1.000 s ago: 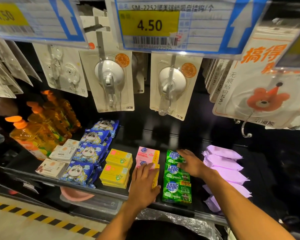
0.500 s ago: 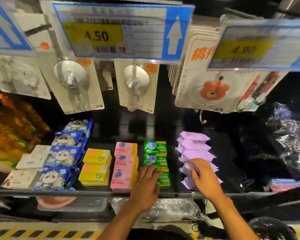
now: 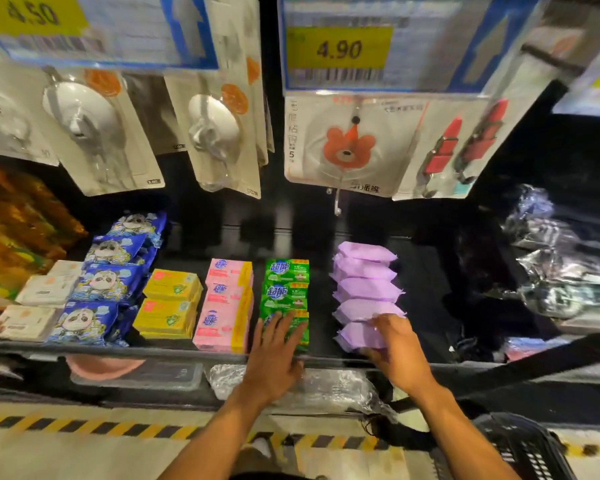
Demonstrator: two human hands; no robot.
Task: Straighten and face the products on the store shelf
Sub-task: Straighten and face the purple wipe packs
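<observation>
On the dark shelf [image 3: 174, 351] lie rows of soap packs. My left hand [image 3: 274, 355] rests flat, fingers straight, on the front pack of the green soap row [image 3: 286, 282]. My right hand [image 3: 395, 344] grips the front pack of the purple soap row [image 3: 364, 289], thumb under its front edge and fingers over the top. Left of the green row run the pink soap row [image 3: 227, 299], yellow soap boxes [image 3: 172, 303], blue panda packs [image 3: 108, 285] and white soap boxes [image 3: 39, 306].
Carded suction hooks [image 3: 94, 133] and a bear hook card [image 3: 347, 147] hang above under price tags [image 3: 336, 50]. Orange bottles [image 3: 18, 223] stand far left, clear-wrapped goods [image 3: 561, 271] far right. A black basket [image 3: 520, 448] sits on the floor at lower right.
The view swung right. My left hand went from the pink soap row onto the green one. My right hand left the green row and took hold of the front purple pack.
</observation>
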